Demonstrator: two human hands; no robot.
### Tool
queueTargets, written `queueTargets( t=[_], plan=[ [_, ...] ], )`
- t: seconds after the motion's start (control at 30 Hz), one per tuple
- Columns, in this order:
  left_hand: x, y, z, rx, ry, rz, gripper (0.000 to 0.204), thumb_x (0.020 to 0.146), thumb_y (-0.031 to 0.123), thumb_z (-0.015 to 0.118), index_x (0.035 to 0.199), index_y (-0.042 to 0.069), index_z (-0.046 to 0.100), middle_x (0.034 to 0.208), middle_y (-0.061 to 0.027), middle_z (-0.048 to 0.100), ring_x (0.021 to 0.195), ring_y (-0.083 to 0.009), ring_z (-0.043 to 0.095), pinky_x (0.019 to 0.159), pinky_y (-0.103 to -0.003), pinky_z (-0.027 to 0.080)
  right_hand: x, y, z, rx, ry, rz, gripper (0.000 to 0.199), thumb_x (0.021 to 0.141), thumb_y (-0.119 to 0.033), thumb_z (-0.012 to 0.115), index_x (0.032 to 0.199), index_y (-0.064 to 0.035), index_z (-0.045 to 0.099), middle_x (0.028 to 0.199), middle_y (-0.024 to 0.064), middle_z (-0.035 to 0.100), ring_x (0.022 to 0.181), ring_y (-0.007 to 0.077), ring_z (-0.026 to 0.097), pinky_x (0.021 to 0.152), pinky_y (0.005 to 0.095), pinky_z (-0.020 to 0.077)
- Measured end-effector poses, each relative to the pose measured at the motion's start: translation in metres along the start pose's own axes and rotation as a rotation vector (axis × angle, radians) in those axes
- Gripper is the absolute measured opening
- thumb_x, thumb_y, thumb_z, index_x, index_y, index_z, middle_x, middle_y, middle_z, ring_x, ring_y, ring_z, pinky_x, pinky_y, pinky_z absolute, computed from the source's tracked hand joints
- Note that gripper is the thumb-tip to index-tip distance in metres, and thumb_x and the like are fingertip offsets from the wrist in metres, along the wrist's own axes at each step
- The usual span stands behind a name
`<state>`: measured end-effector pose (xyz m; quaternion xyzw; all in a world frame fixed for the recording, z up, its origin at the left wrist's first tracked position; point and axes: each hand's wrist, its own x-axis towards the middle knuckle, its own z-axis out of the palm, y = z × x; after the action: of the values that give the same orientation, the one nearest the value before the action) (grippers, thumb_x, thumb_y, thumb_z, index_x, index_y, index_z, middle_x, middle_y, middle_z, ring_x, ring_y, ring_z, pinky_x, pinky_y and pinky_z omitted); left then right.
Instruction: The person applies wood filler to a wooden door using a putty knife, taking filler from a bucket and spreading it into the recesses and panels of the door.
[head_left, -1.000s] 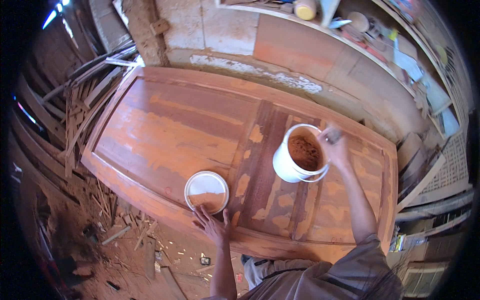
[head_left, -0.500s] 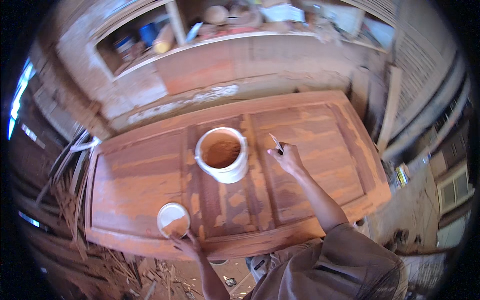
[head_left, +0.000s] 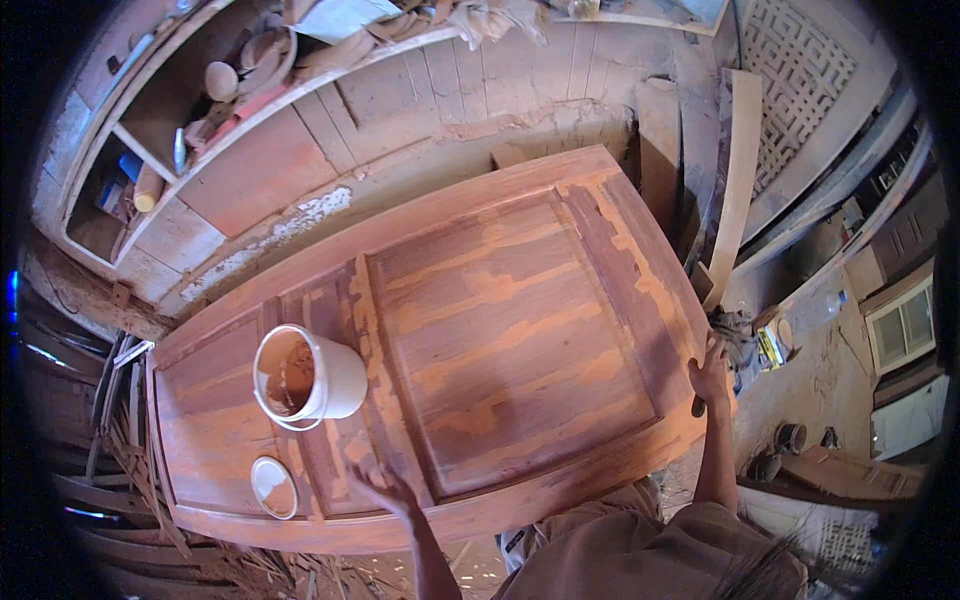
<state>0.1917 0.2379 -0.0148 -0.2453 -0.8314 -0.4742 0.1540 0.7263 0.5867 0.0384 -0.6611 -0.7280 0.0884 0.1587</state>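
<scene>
A panelled wooden door [head_left: 520, 330], streaked with orange-brown filler, lies flat in front of me. On its left part a white bucket [head_left: 342, 382] of brown filler stands with its wire handle hanging down. A round white lid [head_left: 268, 478] with a patch of filler on it lies nearer to me. My left hand [head_left: 385, 490] is beside the lid, fingers apart and holding nothing. At the door's right end is my right hand [head_left: 708, 375], closed around what looks like a putty knife. Its dark handle end [head_left: 698, 407] shows below the palm; the blade is hidden.
A grey rag [head_left: 735, 328] and a small yellow box [head_left: 768, 345] lie just past the door's right end. Cluttered shelves [head_left: 230, 115] run along the far wall. A wooden plank [head_left: 735, 190] leans at the back right. Wood scraps [head_left: 130, 465] are piled at the left.
My view has swung to the right. My right hand has gone from over the right panel to the door's right end. My left hand has come away from the lid.
</scene>
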Motion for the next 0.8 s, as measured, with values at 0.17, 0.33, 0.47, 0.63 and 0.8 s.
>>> queueTargets(
  t=[0.17, 0.33, 0.47, 0.63, 0.8],
  plan=[
    [0.012, 0.077, 0.138, 0.072, -0.286, 0.08, 0.065, 0.094, 0.029, 0.062, 0.143, -0.004, 0.036, 0.146, -0.0286, 0.038, 0.135, -0.0456, 0.037, 0.111, -0.054, 0.032, 0.086, -0.007, 0.016, 0.327, -0.133, -0.077, 0.05, 0.089, -0.002, 0.054, 0.136, -0.0037, 0.034, 0.105, 0.0184, 0.06, 0.08, 0.0306, 0.063, 0.068, 0.0409, 0.0518],
    [0.023, 0.096, 0.215, 0.162, -0.298, -0.007, 0.067, 0.094, 0.035, 0.06, 0.144, -0.002, 0.036, 0.149, -0.0278, 0.035, 0.138, -0.0452, 0.033, 0.114, -0.056, 0.028, 0.157, -0.111, 0.05, 0.88, -0.45, 0.03, 0.022, 0.099, -0.003, 0.045, 0.121, -0.0044, 0.047, 0.081, 0.0037, 0.056, 0.054, 0.0081, 0.053, 0.047, 0.0248, 0.0448],
    [0.018, 0.095, 0.231, 0.481, -0.346, 0.046, 0.072, 0.095, 0.046, 0.055, 0.147, 0.0, 0.034, 0.151, -0.0259, 0.034, 0.139, -0.0428, 0.033, 0.115, -0.057, 0.023, 0.214, -0.137, 0.078, 0.616, -0.513, 0.054, 0.026, 0.1, -0.011, 0.05, 0.125, -0.0048, 0.049, 0.086, 0.015, 0.063, 0.061, 0.0219, 0.063, 0.052, 0.0369, 0.0518],
    [0.028, 0.108, 0.229, 0.452, -0.386, 0.036, 0.074, 0.095, 0.048, 0.053, 0.147, -0.001, 0.034, 0.15, -0.0277, 0.034, 0.139, -0.0436, 0.032, 0.115, -0.055, 0.023, 0.293, -0.167, 0.079, 0.117, -0.412, -0.488, 0.041, 0.094, -0.015, 0.056, 0.134, -0.0146, 0.049, 0.099, 0.0261, 0.066, 0.09, 0.0451, 0.064, 0.077, 0.0522, 0.0527],
    [0.031, 0.102, 0.229, 0.462, -0.378, 0.072, 0.076, 0.095, 0.051, 0.051, 0.145, -0.004, 0.036, 0.148, -0.0293, 0.036, 0.138, -0.0449, 0.034, 0.114, -0.055, 0.025, 0.355, -0.208, 0.053, -0.387, -0.773, -0.675, 0.046, 0.093, -0.019, 0.06, 0.138, -0.021, 0.052, 0.118, 0.0147, 0.066, 0.109, 0.0371, 0.061, 0.093, 0.0442, 0.0497]
  ],
)
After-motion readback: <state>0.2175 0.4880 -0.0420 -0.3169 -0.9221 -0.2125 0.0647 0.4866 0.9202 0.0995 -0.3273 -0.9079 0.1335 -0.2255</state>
